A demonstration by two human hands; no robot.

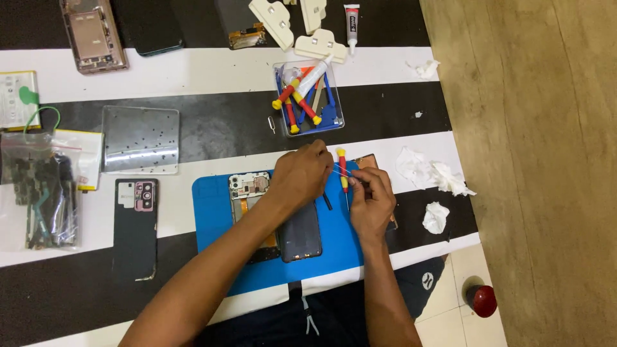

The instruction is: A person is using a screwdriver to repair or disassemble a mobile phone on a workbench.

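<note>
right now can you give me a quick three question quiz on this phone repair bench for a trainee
1. True or false: the opened phone lies on the blue mat.
2. Which hand is beside the red and yellow screwdriver: (a) left hand, (b) right hand?
3. Fill in: the clear tray of tools sits ____ the mat, farther from the person.

Key:
1. True.
2. b; the screwdriver stands just by the right hand, though the grip itself is hard to make out.
3. Above, or beyond.
</note>
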